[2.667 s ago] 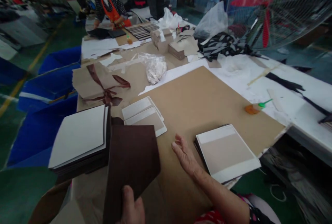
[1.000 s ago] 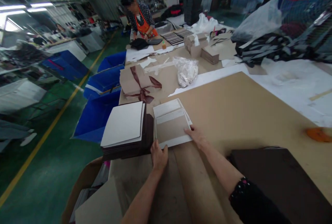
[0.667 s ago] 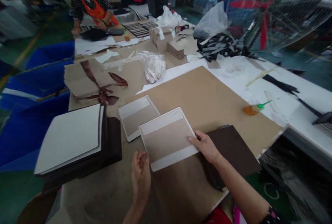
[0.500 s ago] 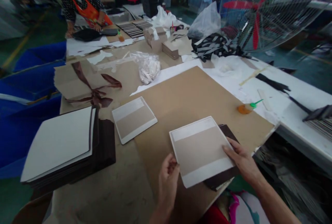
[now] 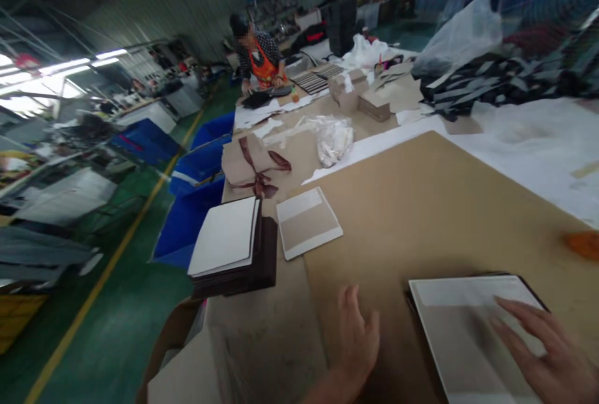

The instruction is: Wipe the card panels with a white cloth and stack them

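Note:
A white-edged board with a beige middle band [image 5: 463, 341] lies at the lower right, on top of a dark brown piece [image 5: 412, 304] whose edge shows around it. Over the board is my right hand [image 5: 547, 348], fingers stretched out flat; whether it presses or hovers I cannot tell. My left hand [image 5: 358, 338] is held above the brown sheet [image 5: 397, 198], empty, with thumb and fingers apart. A second white-and-beige board [image 5: 309, 223] rests further back to the left. Beside it stands a stack of dark brown pieces topped by white boards [image 5: 227, 235].
Blue bins [image 5: 191, 223] line the table's left side. A beige bundle tied with brown ribbon [image 5: 243, 157] and a clear plastic bag [image 5: 334, 142] lie behind. An orange glue bottle [image 5: 583, 245] is at the right edge. A co-worker in an orange apron [image 5: 264, 64] stands at the far end.
The board I held between both hands now lies on the dark brown piece. My left hand has come away from it, and my right hand has opened over it. My view has swung left.

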`<state>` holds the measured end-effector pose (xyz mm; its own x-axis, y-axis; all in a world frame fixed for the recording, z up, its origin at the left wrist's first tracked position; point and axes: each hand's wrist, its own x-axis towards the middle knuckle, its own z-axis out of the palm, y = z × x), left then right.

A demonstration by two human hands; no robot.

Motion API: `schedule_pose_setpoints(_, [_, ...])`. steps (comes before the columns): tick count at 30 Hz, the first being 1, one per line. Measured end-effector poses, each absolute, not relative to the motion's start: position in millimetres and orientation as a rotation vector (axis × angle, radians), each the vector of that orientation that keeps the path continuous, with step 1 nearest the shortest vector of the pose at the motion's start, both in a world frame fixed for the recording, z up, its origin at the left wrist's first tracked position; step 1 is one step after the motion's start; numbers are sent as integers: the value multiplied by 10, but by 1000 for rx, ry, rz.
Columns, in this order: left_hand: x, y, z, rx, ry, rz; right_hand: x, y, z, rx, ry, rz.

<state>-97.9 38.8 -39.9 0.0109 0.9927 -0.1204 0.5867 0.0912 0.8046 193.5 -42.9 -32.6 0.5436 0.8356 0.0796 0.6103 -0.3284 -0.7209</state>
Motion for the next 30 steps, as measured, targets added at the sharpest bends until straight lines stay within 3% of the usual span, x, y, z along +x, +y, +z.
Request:
schedule_pose_setpoints(2, [-1383,804,-493,1705,1819,768,1477,44,-206,-1899,-1173,750])
schedule_pose_setpoints(6, [-2060,1588,-594,1819,2040,660,621,1173,-168,-1678,-1263,1027])
schedule_pose_setpoints(15, [-2431,2318,-765,1770,2084,641,-245,3066,-581,-1928,-1422,941])
schedule_pose_setpoints(24, [-2514,2442,-848,1690,2107,670,-373,3526,-701,-2228,-1463,947])
schedule_pose_setpoints(30, [-2472,1942,-837,1678,2095,665,-186,2891,-711,-2125,-1504,1002])
